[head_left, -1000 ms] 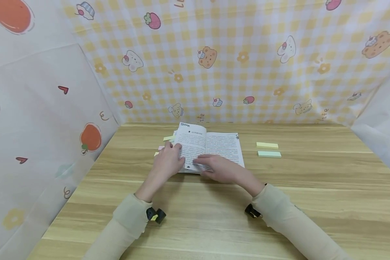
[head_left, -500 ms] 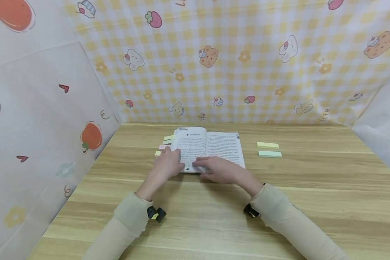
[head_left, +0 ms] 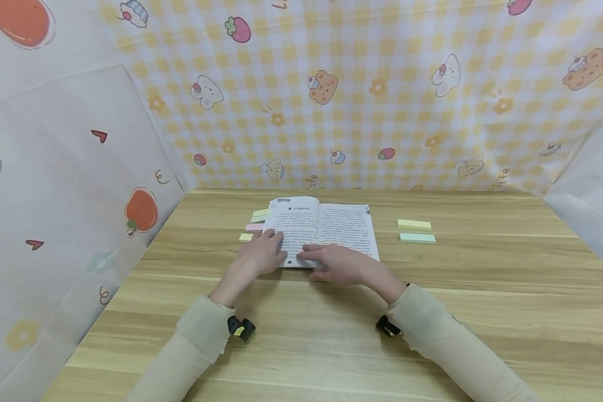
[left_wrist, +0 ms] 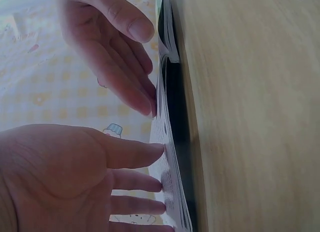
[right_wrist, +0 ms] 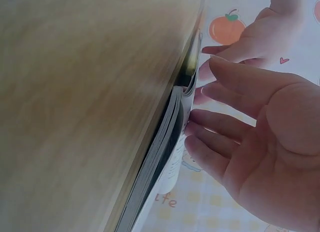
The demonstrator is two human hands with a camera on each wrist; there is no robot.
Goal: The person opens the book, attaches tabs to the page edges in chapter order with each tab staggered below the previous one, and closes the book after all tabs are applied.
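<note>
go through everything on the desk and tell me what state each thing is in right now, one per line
book: open, lying flat on the table
left hand: open, fingers straight, pressing the left page
right hand: open, fingertips on the page's lower edge
yellow and green sticky pads: lying flat right of the book, untouched
sticky tabs: poking out past the book's left edge

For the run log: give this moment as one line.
left hand: flat on open book | right hand: flat on book | sticky notes: right of book

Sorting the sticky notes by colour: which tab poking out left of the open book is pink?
The middle tab: pink, between the yellow-green tab farther away and the small yellow tab nearer the left hand.
</note>
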